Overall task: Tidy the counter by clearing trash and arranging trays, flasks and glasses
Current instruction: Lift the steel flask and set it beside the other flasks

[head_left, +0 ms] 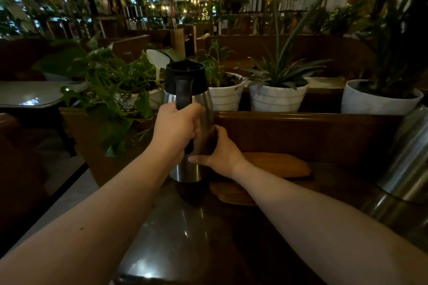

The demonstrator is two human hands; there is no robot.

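A steel flask with a black lid and black handle stands upright near the far left of the dark counter. My left hand is closed around its handle. My right hand is wrapped around the flask's lower right side, thumb across the front. Just right of the flask lie wooden trays, one resting on another, partly hidden behind my right forearm.
A second steel flask stands at the right edge of the counter. Behind the counter runs a wooden ledge with several white plant pots. A leafy plant hangs over the left end. The floor drops away on the left.
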